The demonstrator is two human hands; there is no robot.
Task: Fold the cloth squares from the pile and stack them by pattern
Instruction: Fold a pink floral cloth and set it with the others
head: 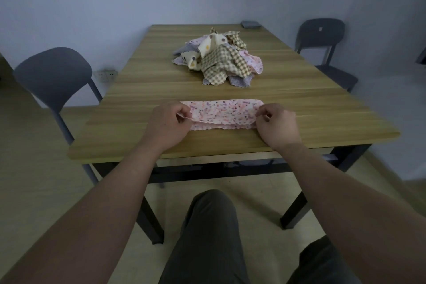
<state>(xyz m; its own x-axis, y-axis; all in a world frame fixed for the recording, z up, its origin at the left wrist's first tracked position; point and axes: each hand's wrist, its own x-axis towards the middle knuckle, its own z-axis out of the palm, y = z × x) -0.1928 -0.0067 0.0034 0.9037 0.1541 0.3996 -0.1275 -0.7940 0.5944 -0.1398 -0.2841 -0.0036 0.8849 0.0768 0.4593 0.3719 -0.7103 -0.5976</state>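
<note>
A pink cloth square with small coloured dots (222,113) lies folded over into a long strip near the front edge of the wooden table (138,90). My left hand (167,124) pinches the strip's left end and my right hand (277,123) pinches its right end. Its zigzag lower edge shows beneath the upper layer. Farther back in the middle of the table sits the pile of cloth squares (219,57): brown checked, cream with big dots, lilac and pink ones, all crumpled together.
A dark chair (55,76) stands at the table's left side and another (322,39) at the far right. A small dark flat object (250,24) lies at the table's far edge. My legs (207,237) are below the front edge.
</note>
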